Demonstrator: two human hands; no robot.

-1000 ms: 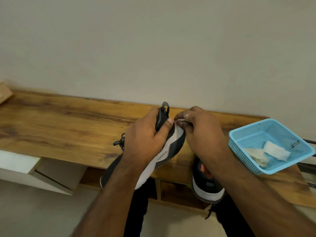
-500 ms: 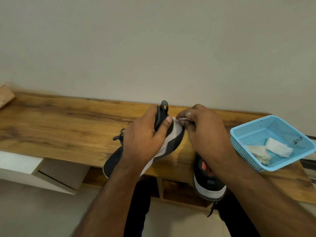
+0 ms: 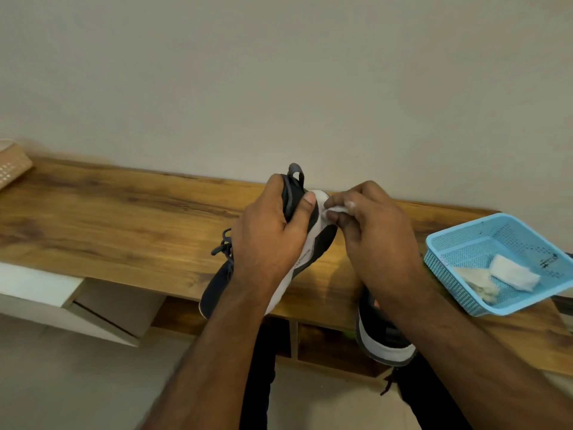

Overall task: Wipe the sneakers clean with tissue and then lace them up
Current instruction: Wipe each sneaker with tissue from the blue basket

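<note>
My left hand (image 3: pixel 266 240) grips a dark sneaker (image 3: pixel 322 240) with a white midsole, held on its side above the wooden table (image 3: pixel 124 231), heel up and away from me. My thumb lies across its heel. My right hand (image 3: pixel 372 240) pinches a small white tissue (image 3: pixel 336 210) and holds it against the white heel of the sole. Dark laces (image 3: pixel 221 245) hang loose at the shoe's left. The second sneaker (image 3: pixel 383 339) lies at the table's near edge under my right forearm, mostly hidden.
A light blue plastic basket (image 3: pixel 459 243) at the right holds a white folded tissue (image 3: pixel 513 276) and a crumpled soiled one (image 3: pixel 476 282). A beige basket corner (image 3: pixel 12 164) shows at far left. A white drawer unit (image 3: pixel 37 287) sits below the table's left part. The wall is close behind.
My right hand has shifted slightly right along the heel, so more of the tissue shows between its fingers. The left hand keeps the same grip on the sneaker.
</note>
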